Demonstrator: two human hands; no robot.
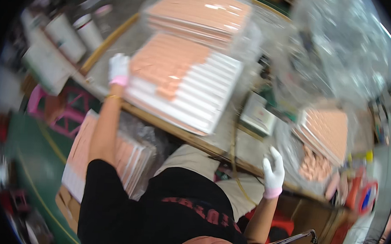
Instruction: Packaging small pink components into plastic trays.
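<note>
On the table before me lies a white ribbed tray point(206, 93), its left and upper part covered with rows of small peach-coloured pieces point(161, 63). More peach pieces show under its near edge. My left hand point(119, 69), in a white glove with a pink cuff, is at the tray's left edge with fingers stretched out; blur hides whether it touches. My right hand point(273, 170), gloved alike, hovers by the table's near edge at the right, fingers apart and nothing in them. Nearest to it are a small whitish box point(258, 117) and a stack of peach-filled trays point(324, 131).
Behind the tray rises a stack of peach-filled trays point(198, 11) in clear plastic. Clear plastic bags point(341, 50) bulge at the far right. Loose peach pieces point(315, 166) lie at the right. More filled trays point(127, 158) stand left of my legs, near a pink stool point(55, 112).
</note>
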